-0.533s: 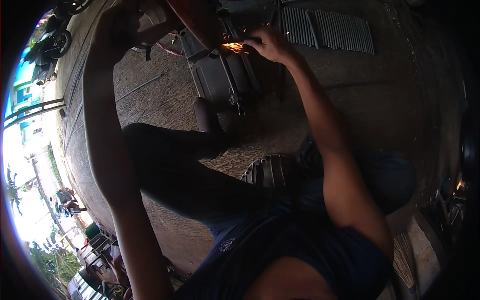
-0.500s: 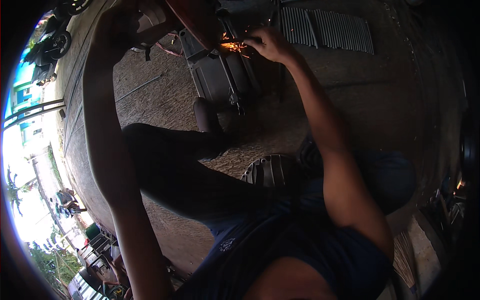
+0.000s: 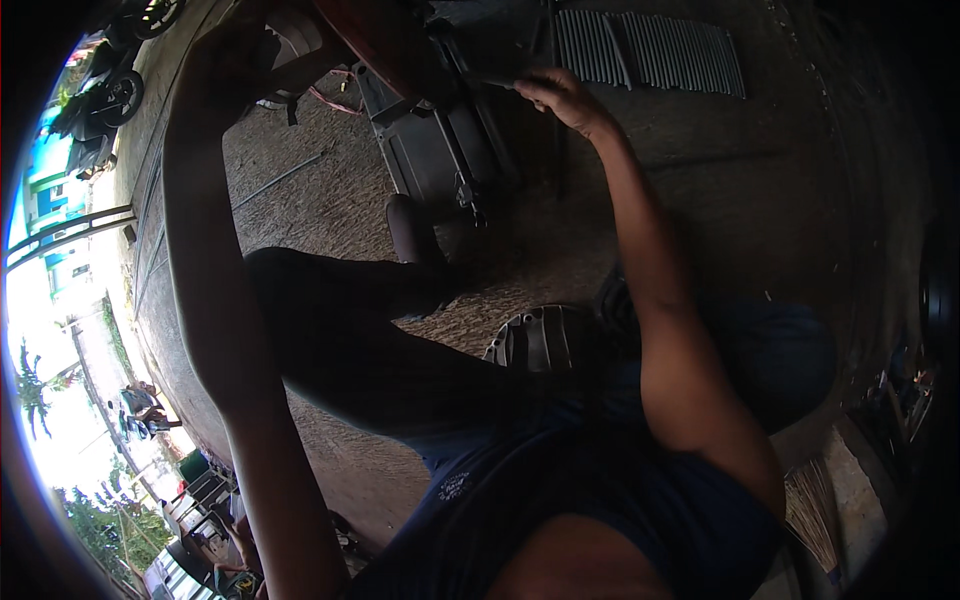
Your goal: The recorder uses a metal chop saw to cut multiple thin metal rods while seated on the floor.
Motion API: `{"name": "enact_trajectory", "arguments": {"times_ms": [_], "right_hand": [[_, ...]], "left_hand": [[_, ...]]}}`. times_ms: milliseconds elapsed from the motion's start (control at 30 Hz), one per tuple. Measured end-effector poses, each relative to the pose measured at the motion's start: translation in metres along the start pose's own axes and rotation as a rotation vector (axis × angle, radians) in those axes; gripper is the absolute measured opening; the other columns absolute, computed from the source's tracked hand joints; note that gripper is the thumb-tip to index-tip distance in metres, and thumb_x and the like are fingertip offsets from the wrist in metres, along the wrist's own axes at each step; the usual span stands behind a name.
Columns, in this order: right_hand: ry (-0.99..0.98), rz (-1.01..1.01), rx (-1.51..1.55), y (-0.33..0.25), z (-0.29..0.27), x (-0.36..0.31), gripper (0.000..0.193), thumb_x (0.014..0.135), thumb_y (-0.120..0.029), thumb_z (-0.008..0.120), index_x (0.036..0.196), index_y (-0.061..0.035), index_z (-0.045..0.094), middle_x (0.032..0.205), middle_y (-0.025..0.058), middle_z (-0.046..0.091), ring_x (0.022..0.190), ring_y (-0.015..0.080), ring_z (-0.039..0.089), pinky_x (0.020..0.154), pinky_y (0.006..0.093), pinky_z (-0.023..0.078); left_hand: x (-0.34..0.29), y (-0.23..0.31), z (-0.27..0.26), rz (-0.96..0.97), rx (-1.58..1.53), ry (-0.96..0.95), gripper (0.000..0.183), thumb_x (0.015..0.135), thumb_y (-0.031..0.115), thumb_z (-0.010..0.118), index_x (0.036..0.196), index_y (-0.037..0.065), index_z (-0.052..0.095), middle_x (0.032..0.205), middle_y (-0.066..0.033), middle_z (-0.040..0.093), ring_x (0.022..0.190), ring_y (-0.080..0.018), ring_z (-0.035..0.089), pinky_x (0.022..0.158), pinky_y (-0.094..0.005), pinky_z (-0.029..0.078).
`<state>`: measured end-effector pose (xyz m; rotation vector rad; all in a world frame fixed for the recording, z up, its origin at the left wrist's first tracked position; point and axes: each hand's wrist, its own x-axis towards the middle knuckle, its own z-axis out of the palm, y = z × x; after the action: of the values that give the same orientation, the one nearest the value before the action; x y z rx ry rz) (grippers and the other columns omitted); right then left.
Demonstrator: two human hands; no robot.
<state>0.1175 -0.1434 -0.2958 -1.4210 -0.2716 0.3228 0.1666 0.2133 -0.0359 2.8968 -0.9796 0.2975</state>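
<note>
At the top left my left hand [image 3: 235, 65] is in deep shadow, closed round the handle of a cut-off saw; its fingers show only in part. The saw's red guard [image 3: 365, 40] slants down over a grey metal base [image 3: 410, 150] with a clamp screw [image 3: 462, 180]. Right of the saw my right hand [image 3: 562, 98] is closed in a pinch on a short dark metal piece [image 3: 495, 81]. That piece points left toward the guard, apart from the blade area as far as I can see. No sparks show.
Many grey metal rods [image 3: 650, 50] lie side by side at the back right. A ribbed round metal part [image 3: 540, 340] sits between my legs. A thin rod [image 3: 280, 180] lies left of the saw. Motorcycles [image 3: 115, 100] stand far left; a broom [image 3: 812, 510] lies lower right.
The orange sparks at the saw have stopped. My right hand has moved a little right and down, drawing the metal piece away from the guard. My left hand stays on the handle.
</note>
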Motion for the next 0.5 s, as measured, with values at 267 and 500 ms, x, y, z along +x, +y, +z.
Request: {"name": "enact_trajectory", "arguments": {"times_ms": [267, 500], "right_hand": [[0.053, -0.176, -0.493, 0.0, 0.007, 0.024, 0.035, 0.087, -0.035, 0.065, 0.098, -0.0023, 0.07, 0.09, 0.0097, 0.071, 0.082, 0.0199, 0.064, 0.073, 0.0371, 0.048], [-0.054, -0.107, -0.817, -0.015, 0.01, 0.049, 0.035, 0.089, -0.034, 0.063, 0.098, -0.0018, 0.069, 0.084, 0.0173, 0.069, 0.078, 0.0277, 0.066, 0.072, 0.0377, 0.049]], "left_hand": [[0.003, -0.026, 0.005, -0.17, -1.062, -0.135, 0.022, 0.085, 0.012, 0.068, 0.102, 0.002, 0.06, 0.092, -0.0042, 0.063, 0.086, -0.0129, 0.064, 0.075, -0.0271, 0.053], [0.008, 0.035, -0.011, -0.211, -0.174, -0.057, 0.036, 0.085, 0.011, 0.068, 0.118, 0.004, 0.057, 0.098, -0.0055, 0.065, 0.092, -0.0131, 0.064, 0.081, -0.028, 0.054]]}}
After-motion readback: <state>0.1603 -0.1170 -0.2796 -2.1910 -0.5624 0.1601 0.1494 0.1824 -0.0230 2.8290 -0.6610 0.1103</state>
